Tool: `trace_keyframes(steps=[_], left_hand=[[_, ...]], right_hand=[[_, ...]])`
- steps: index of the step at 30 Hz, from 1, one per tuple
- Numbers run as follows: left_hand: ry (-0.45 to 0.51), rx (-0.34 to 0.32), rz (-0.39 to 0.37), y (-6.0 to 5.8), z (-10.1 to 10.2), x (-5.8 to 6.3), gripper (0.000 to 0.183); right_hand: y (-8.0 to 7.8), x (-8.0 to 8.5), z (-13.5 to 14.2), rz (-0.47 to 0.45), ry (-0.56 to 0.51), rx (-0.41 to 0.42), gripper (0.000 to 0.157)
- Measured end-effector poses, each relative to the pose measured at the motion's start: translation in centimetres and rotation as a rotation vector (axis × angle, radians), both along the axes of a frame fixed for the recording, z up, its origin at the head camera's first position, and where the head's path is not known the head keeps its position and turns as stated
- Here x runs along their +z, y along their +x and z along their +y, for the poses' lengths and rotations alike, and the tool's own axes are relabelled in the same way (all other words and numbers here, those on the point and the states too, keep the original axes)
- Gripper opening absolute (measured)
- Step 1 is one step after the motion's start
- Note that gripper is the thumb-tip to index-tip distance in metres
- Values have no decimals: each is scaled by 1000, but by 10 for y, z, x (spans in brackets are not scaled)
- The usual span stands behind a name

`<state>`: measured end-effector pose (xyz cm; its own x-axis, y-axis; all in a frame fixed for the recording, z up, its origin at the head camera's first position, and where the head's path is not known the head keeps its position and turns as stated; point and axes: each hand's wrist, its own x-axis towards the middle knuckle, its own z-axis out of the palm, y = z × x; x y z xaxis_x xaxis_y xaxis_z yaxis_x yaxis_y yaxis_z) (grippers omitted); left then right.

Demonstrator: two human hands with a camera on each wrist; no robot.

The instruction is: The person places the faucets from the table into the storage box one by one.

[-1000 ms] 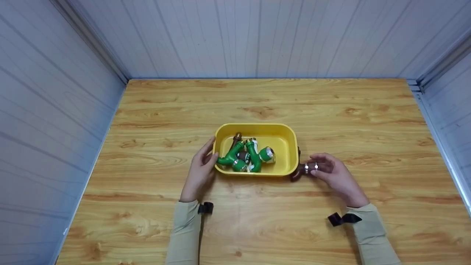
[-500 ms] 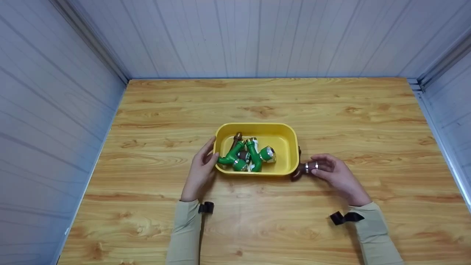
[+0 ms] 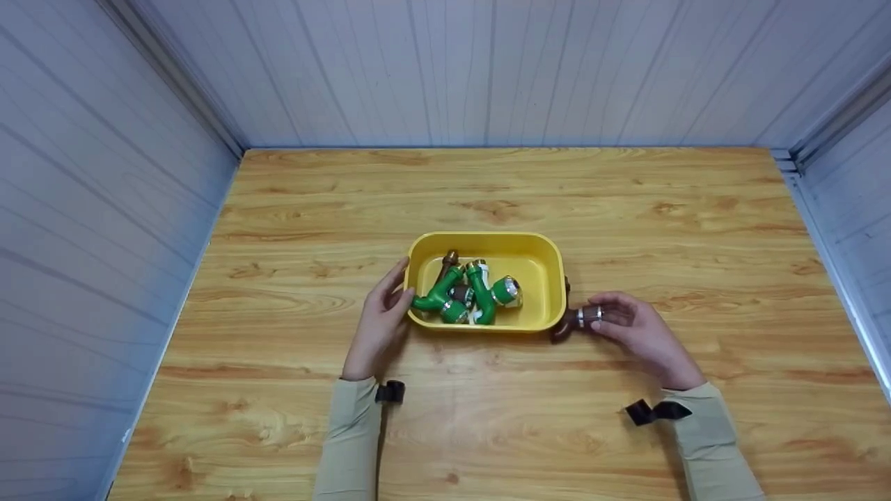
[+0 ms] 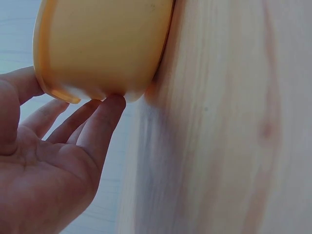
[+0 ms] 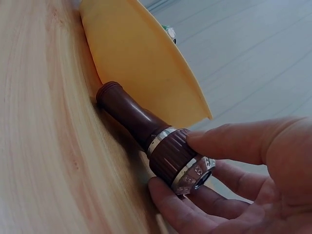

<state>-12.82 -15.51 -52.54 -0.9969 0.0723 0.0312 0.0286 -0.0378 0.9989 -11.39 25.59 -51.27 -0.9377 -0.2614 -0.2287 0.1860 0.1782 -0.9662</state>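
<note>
My left hand (image 3: 381, 309) holds the left end of a yellow plastic tub (image 3: 532, 240), thumb at the rim and fingertips against the outer wall (image 4: 102, 44). Just outside the tub's right end lies a brown plastic faucet (image 3: 572, 321) with silver bands. Its ribbed knob (image 5: 171, 153) is pinched between the thumb and fingers of my right hand (image 3: 637, 330), while its pipe end lies along the tub's wall. Inside the tub are a green faucet (image 3: 440, 296), another green faucet (image 3: 484, 299) and a partly hidden brown faucet (image 3: 449, 261), with white pieces showing beneath.
The tub and the loose faucet rest on a wood-grain table (image 3: 487, 188). Pale panel walls (image 3: 452, 69) rise at the back and along both sides. Each sleeve carries a black strap mount, the left one (image 3: 390, 392) and the right one (image 3: 654, 412).
The right hand and wrist have shifted very slightly to the right, still gripping the brown faucet's knob. The left hand, the tub and its contents look almost the same.
</note>
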Motion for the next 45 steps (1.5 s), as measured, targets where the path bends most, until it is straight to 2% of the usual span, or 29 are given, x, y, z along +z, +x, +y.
trace_keyframes(steps=[7,18,27,29,36,45], left_hand=[[-10,26,-33,1,1,1,52],[21,8,-33,1,1,1,52],[50,-33,-67,6,2,23,53],[49,-34,-70,6,2,21,54],[12,-2,-50,1,0,1,52],[32,7,-13,0,1,-3,52]], right_hand=[[2,-1,2,14,10,-12,47],[4,2,5,53,27,-5,45],[4,1,9,47,15,-18,45],[4,2,9,32,19,-21,46],[6,6,11,-11,7,-49,51],[9,15,12,-9,-56,-75,49]])
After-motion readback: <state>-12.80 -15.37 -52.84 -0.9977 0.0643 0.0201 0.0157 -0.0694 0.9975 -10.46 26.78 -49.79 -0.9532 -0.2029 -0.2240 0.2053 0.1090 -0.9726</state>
